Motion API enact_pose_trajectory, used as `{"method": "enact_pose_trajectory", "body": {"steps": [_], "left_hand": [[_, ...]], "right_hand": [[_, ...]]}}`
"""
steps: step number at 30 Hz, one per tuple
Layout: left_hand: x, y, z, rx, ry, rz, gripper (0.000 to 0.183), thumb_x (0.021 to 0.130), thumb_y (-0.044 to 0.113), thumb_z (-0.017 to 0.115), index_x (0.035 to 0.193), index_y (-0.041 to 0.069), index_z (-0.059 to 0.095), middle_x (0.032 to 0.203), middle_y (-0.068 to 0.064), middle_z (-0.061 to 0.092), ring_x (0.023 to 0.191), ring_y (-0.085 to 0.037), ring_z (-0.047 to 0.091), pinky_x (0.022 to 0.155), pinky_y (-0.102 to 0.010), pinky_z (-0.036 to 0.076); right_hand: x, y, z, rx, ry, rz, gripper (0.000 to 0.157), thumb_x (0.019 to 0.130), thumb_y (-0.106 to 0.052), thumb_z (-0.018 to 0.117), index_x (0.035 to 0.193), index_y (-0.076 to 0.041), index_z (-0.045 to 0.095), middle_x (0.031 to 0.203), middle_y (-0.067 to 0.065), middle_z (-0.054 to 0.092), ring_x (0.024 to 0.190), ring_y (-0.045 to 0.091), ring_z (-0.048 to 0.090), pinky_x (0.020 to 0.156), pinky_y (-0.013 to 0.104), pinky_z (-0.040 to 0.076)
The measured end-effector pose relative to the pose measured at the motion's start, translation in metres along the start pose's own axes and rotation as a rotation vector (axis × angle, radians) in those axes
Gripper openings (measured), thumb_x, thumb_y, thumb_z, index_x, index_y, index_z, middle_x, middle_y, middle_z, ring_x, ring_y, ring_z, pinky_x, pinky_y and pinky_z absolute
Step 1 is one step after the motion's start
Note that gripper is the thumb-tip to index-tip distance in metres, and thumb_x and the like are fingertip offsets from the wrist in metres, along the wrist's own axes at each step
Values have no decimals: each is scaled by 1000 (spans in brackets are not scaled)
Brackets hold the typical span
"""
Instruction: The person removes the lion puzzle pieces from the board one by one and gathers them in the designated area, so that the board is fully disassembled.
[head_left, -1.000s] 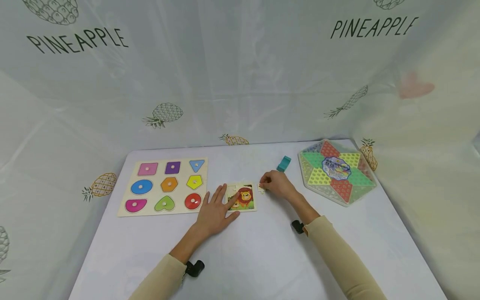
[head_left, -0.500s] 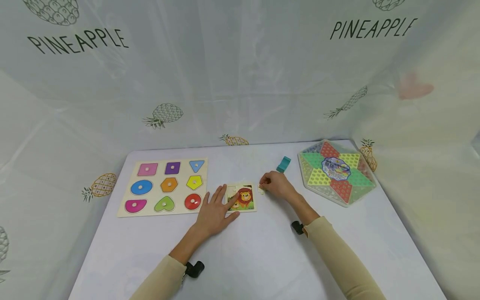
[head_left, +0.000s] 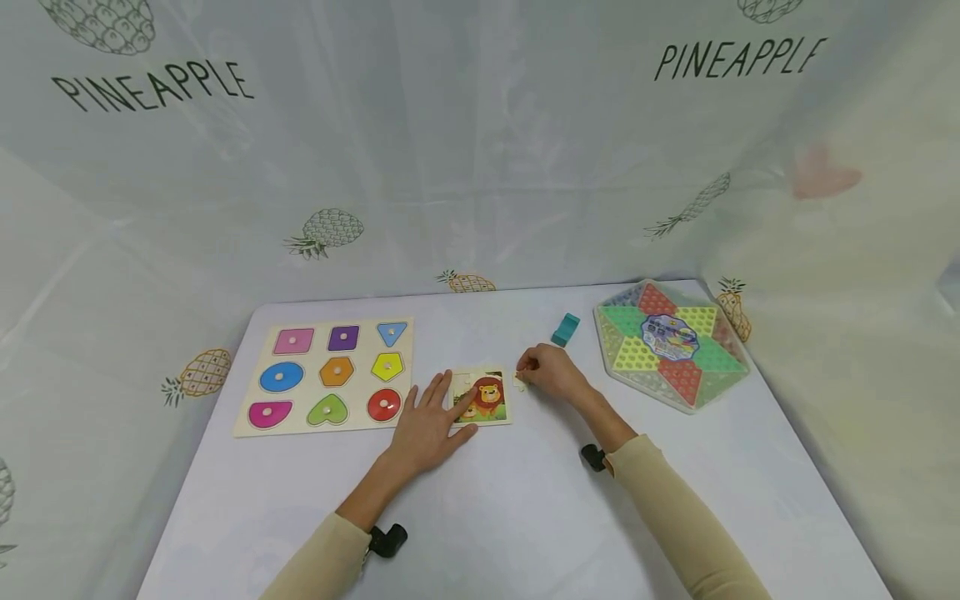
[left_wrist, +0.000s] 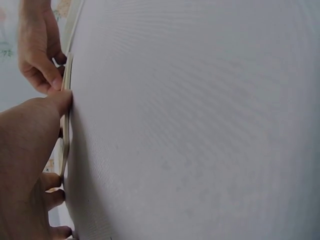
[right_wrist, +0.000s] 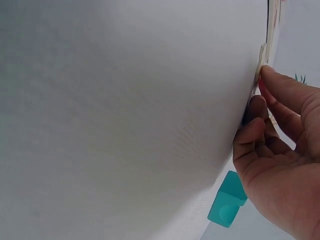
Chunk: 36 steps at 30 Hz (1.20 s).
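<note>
A small lion jigsaw puzzle [head_left: 491, 396] lies on the white table, with a bare gap in its upper left part. My left hand [head_left: 423, 429] rests spread with straight fingers over the puzzle's left side, the index finger lying across the picture and the thumb at its lower edge. Just right of the puzzle, my right hand [head_left: 553, 372] pinches a pale puzzle piece [head_left: 520, 383] between thumb and fingertips, at the table surface. In the right wrist view the same piece [right_wrist: 260, 62] shows edge-on by the thumb; its printed face cannot be seen there.
Left of the puzzle lies a wooden shape board [head_left: 352, 392] with coloured knobbed pieces. A teal block [head_left: 566, 330] sits behind my right hand. A hexagonal Chinese checkers set [head_left: 672, 343] is at the back right, near the table edge. Pineapple-printed cloth [head_left: 480, 167] hangs behind.
</note>
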<state>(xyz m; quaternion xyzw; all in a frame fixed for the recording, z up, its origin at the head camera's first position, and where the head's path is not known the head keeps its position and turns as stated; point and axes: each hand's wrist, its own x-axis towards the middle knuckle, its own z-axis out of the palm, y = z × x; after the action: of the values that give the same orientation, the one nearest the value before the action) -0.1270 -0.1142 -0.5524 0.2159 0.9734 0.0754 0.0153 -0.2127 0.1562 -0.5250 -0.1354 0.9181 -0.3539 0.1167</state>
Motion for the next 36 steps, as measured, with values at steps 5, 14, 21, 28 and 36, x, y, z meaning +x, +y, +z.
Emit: {"method": "enact_pose_trajectory", "body": {"steps": [5,14,21,28,36], "left_hand": [[-1,1,0,-1,-6,-5,66,96,67,46,156,39,36,166,-14,24,153,-32,21,117,-66,21],[-3,0,0,18,-14,-13,66,96,68,45,155,40,36,166,-13,24,153,-32,21,118,-63,22],[-6,2,0,24,-7,-2,65,97,66,46,155,39,36,166,-13,24,152,-32,23,118,-63,23],[-9,3,0,10,33,19,62,98,61,50,154,37,40,164,-16,27,151,-35,26,117,-64,24],[-10,5,2,10,11,3,61,99,60,47,156,39,35,166,-16,23,153,-34,22,118,-63,21]], "right_hand": [[-2,-3,1,-5,8,-8,5,93,-15,72,92,-10,73,85,2,64,78,16,55,68,29,47],[-3,-7,1,-30,16,-29,7,93,-15,72,94,-8,73,86,3,63,77,15,55,67,28,47],[-5,-5,3,-31,18,-32,6,94,-15,72,93,-9,73,85,2,62,76,15,55,66,29,47],[-4,-5,5,-45,10,6,5,95,-17,71,94,-12,73,87,2,61,79,16,54,69,30,47],[-5,-6,6,-44,17,8,4,95,-16,70,95,-12,72,89,2,61,81,16,54,71,30,47]]}}
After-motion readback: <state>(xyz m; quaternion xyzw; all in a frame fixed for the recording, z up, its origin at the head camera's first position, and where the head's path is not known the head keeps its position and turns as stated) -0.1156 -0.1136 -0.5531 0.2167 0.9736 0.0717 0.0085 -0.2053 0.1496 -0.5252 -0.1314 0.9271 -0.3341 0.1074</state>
